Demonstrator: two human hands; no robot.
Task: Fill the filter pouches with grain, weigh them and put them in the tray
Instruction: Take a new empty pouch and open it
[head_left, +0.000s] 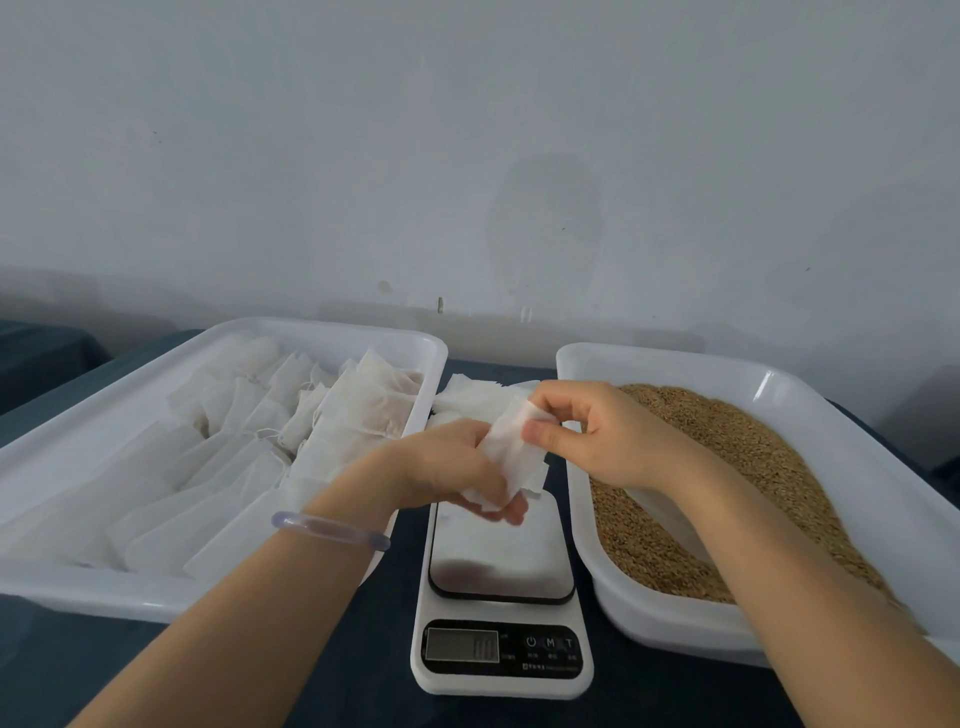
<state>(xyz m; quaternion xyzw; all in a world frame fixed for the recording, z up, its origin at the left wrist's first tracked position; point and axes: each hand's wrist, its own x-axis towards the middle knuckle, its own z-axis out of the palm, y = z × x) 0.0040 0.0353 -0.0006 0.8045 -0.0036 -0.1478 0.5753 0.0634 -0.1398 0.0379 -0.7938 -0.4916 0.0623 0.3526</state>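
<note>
Extends both forearms forward; grips filter pouch (511, 441) with left hand (447, 467), pinches its upper edge, apparently between thumb and forefinger, with right hand (608, 436).

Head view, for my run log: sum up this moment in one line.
pouch: unfilled | left hand: holds pouch | right hand: pinches its top edge | grain: in right tray | other pouches: in left tray

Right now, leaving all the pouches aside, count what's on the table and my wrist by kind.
Trays: 2, pouch tray and grain tray
Scale: 1
Bracelet: 1
Total: 4
</note>
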